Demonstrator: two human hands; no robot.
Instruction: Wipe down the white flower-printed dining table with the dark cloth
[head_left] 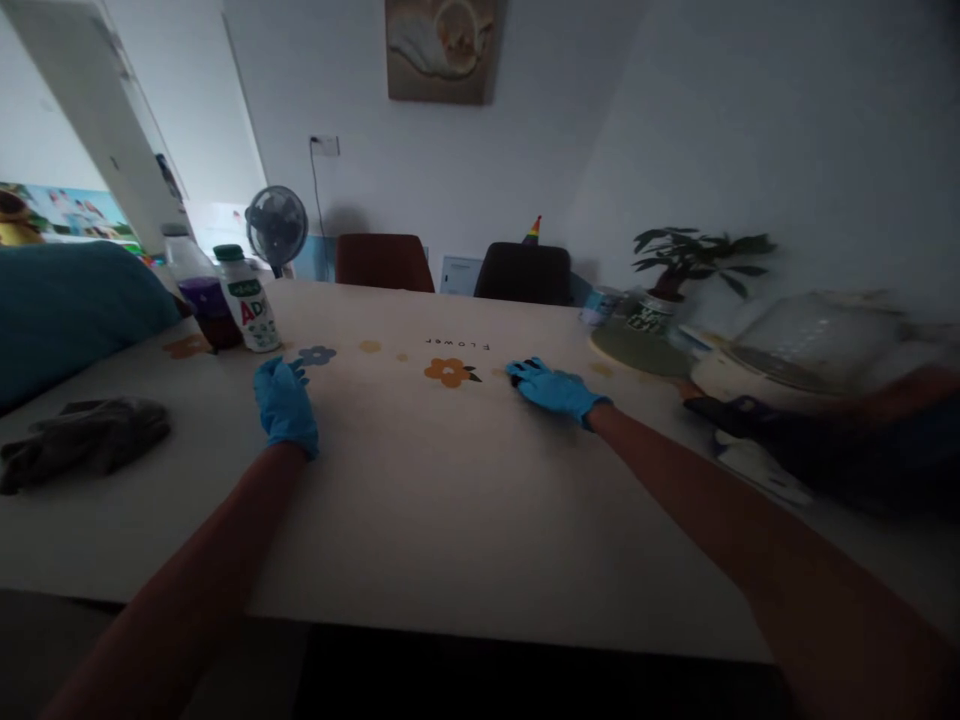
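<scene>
Here, dark item [516, 380], against right grip [555, 388]

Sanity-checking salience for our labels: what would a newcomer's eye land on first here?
Probably the bright blue-gloved hands over the pale table: the left hand near the front of the green-capped AD bottle, the right hand just right of the printed orange flower. Next, likely the leafy potted plant at the table's far right.
</scene>
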